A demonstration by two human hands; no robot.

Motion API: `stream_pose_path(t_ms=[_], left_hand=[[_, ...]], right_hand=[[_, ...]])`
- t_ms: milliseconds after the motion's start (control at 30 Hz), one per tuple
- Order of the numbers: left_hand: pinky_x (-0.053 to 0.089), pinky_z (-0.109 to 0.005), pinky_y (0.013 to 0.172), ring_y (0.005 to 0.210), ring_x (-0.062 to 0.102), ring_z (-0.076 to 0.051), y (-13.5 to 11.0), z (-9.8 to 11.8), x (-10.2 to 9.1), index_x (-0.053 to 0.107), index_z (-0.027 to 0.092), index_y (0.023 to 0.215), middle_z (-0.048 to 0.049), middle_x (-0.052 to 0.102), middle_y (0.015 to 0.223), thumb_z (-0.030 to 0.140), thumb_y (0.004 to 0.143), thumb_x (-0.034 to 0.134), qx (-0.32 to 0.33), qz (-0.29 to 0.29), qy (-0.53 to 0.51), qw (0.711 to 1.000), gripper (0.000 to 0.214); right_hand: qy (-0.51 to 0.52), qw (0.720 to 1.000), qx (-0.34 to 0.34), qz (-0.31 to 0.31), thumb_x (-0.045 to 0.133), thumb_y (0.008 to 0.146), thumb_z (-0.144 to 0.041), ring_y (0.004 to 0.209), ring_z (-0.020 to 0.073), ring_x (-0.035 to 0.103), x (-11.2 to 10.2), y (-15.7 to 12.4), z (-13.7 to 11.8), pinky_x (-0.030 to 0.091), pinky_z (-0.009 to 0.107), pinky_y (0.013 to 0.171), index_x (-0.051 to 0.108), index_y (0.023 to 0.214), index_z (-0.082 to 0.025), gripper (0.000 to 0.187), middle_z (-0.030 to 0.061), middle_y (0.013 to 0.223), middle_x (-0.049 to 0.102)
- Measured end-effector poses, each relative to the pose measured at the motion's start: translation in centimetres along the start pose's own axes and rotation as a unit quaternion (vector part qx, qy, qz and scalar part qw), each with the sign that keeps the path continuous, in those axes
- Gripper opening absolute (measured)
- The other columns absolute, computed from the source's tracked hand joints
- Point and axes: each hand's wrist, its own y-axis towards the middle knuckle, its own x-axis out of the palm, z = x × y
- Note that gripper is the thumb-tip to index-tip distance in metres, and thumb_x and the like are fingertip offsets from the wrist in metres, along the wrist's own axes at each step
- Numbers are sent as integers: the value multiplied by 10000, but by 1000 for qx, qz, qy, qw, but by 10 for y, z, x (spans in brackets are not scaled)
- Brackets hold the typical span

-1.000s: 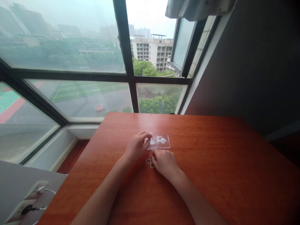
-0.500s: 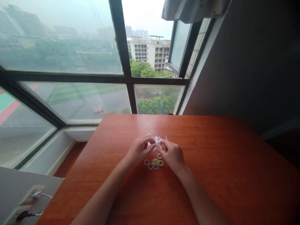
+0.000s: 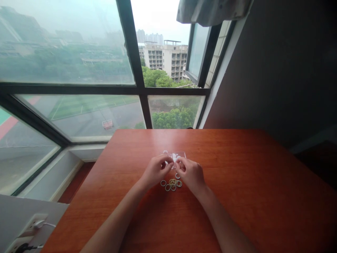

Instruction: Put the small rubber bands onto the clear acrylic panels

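My left hand (image 3: 157, 171) and my right hand (image 3: 191, 174) meet fingertip to fingertip above the table, thumbs and forefingers closed in a pinch. Whatever is between the fingers is too small to make out. Just behind the fingertips lies a clear plastic piece (image 3: 182, 154), flat like a tray or bag, with whitish bits on it, partly covered by both hands. A small clear object (image 3: 165, 152) sits at its left. Nearer to me, below the hands, several pale green rings (image 3: 167, 187) lie loosely around a few yellowish rings (image 3: 172, 182).
The reddish-brown wooden table (image 3: 237, 182) extends to both sides and up to the window frame (image 3: 105, 90). One window pane (image 3: 197, 52) stands ajar. A wall (image 3: 263, 77) rises on the right, and plugs sit in a socket (image 3: 37, 223) at lower left.
The whole view has shifted slightly, so everything appears a little further left. Both hands keep nearly the same pinched pose, with fingertips close together. The rings have not visibly moved on the table.
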Motion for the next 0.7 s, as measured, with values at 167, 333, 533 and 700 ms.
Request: stream_pose_path(t_ms=[167, 333, 533, 700], left_hand=[[361, -185, 534, 573, 442, -78, -1, 1, 1, 664, 147, 821, -2, 597, 689, 248, 858, 545, 10, -12, 3, 1000, 161], [387, -195, 577, 595, 468, -88, 0, -5, 2, 653, 163, 808, 4, 611, 707, 213, 844, 559, 15, 24, 34, 999, 112], [409, -231, 624, 664, 547, -124, 7, -17, -3, 674, 195, 865, -22, 644, 832, 276, 875, 554, -17, 112, 174, 978, 145], [424, -243, 647, 720, 591, -142, 4, -22, -13, 668, 223, 945, -22, 645, 943, 348, 894, 530, -43, 111, 223, 968, 194]], right_hand=[[9, 1000, -9, 6, 554, 855, -258, 574, 114, 559, 1, -1, 0, 331, 206, 600, 672, 823, -225, 126, -20, 639, 645], [16, 1000, -11, 6, 544, 861, -249, 586, 116, 564, 2, -1, 1, 320, 206, 602, 675, 850, -220, 134, -15, 643, 646], [0, 1000, 13, -17, 551, 857, -235, 597, 119, 577, -1, 2, 3, 308, 215, 592, 660, 842, -234, 110, -25, 660, 658], [-30, 997, 31, -59, 550, 872, -263, 665, 130, 619, -3, 3, 4, 294, 224, 584, 653, 859, -257, 104, -30, 711, 690]])
